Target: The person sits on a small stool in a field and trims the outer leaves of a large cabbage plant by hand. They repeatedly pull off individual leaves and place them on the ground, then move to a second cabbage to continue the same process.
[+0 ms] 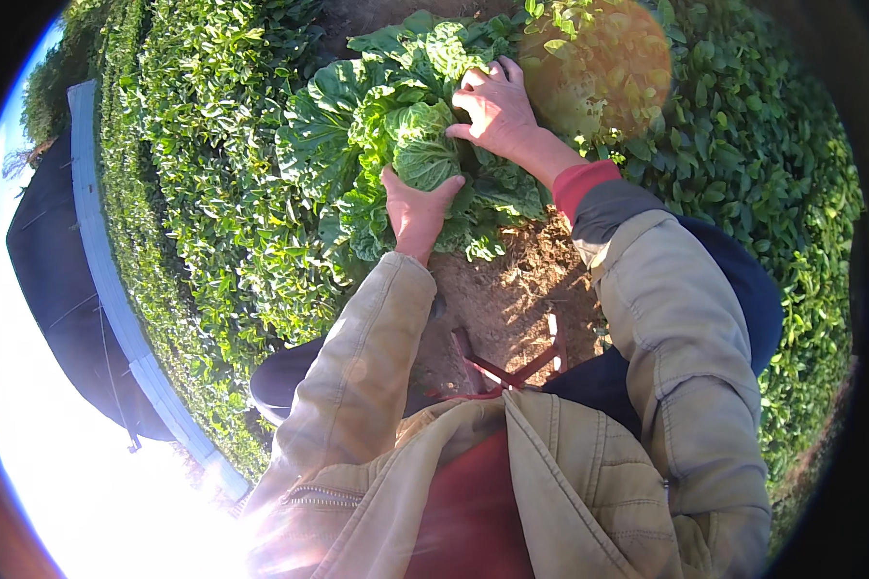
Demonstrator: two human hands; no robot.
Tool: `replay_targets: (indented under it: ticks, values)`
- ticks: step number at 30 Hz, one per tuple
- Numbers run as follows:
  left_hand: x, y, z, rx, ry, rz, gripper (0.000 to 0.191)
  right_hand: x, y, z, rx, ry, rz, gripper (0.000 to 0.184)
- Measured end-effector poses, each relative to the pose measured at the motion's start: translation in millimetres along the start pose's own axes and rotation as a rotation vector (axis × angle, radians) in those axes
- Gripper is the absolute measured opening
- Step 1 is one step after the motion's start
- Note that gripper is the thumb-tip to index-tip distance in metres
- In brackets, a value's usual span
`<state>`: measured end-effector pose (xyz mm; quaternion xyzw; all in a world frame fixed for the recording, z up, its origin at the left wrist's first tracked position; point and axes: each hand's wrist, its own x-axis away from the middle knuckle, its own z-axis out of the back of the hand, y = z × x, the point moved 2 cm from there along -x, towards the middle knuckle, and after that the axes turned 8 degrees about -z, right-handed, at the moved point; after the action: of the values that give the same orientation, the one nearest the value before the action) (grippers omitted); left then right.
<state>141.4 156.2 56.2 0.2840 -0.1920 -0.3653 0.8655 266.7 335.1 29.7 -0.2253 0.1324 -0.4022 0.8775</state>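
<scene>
A Chinese cabbage [423, 141] with a pale, crinkled head and broad dark outer leaves [326, 108] grows from the ground in front of me. My left hand [416, 210] cups the near side of the head, thumb to the right and fingers partly hidden by leaves. On the far right side, my right hand [498, 108] bends its fingers over the leaf edges, its thumb against the head. The inner fingertips of both hands are partly out of sight among the leaves.
Dense leafy hedge rows [210, 145] run along both sides. Brown soil [478, 282] lies between them, with a red metal frame [510, 373] low between my legs. At the far left, a pale blue edge strip [98, 188] borders a dark sheet [51, 239].
</scene>
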Motion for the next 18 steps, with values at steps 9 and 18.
replay_targets:
  ticks: [9,18]
  values:
    - [-24,-27,17,-0.047,-0.050,-0.129,0.061,3,3,-10,0.034,0.080,-0.051,0.052]
    - [-29,-49,18,0.013,-0.050,-0.035,0.042,3,5,-11,0.075,0.052,-0.104,0.064]
